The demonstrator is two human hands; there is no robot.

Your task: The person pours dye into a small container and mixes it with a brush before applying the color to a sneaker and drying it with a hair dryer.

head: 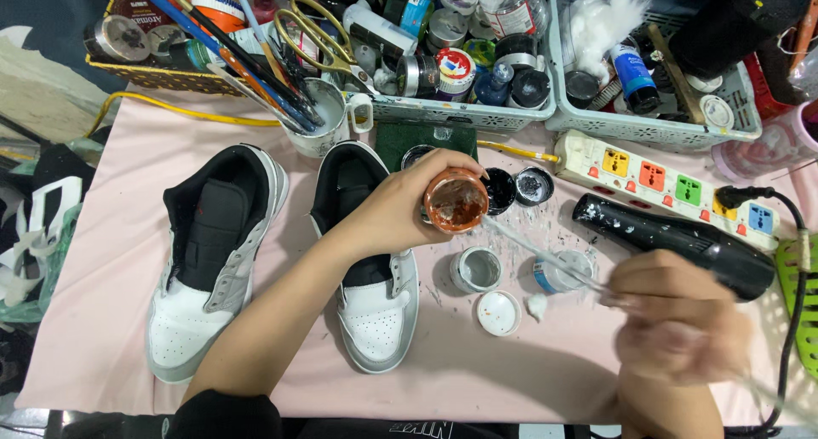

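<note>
On the pink table (102, 235), the left shoe (213, 256) lies untouched at the far left, laces out, its tongue and lining black, its toe white and its side panels grey. Just beside it lies the right shoe (371, 260), partly hidden under the forearm, with the same white toe and grey trim. No fresh colour shows on either shoe, so I judge the painting of them not yet begun; what is in hand looks like stirring or loading paint.

The left hand (396, 209) is closed around a small paint jar (455, 200), holding it tilted above the table over the right shoe's heel end, with the mouth turned toward the camera. The jar is round and open, its inside smeared with reddish-brown paint and paler streaks (how much is left I cannot tell). Below it on the table stand a small open tin (477, 269) and a white lid (498, 312) stained with brown, which may be the jar's own.

A thin pale brush handle (545, 256) runs from the jar's rim down to the right hand (677, 324), which is blurred but seems to be pinching the handle's end. Behind that hand lie a black hair dryer (673, 239) and a white power strip (673, 179).
</note>
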